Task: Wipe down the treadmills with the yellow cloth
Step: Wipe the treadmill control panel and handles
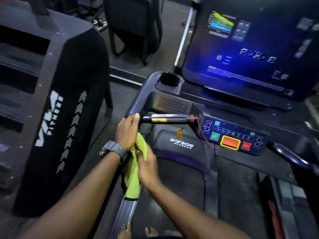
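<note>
While the person stands on the treadmill (229,190) with bare feet at 6 o'clock, the big lit screen (248,49) fills the view at 1 o'clock. A second black machine (60,118) with "VIVA FITNESS" on its side stands close by at 9 o'clock. Below the screen sits the button panel (233,135), with a red stop button at 3 o'clock. A cup holder (170,80) sits at 12 o'clock.

The yellow cloth (133,173) hangs in the middle of the view, between both hands, just over the left side rail (126,209). The left hand (127,131), with a watch (114,150) on its wrist, curls around the top of the cloth, and one finger touches the end of the curved handlebar (138,102). The right hand (148,168) pinches the cloth lower down.

I think the wiping here has not really got going. The cloth is bunched up, not pressed flat on anything. The handlebar, the short grip bar (167,119), the buttons and the screen all seem left to do. I cannot tell if any part is clean yet.

There is open room over the belt at 5 o'clock. The gap to the machine at 9 o'clock looks tight. A thin red cord (205,135) with a small orange tag (179,133) hangs near the grip bar, and the cloth could catch on it.
</note>
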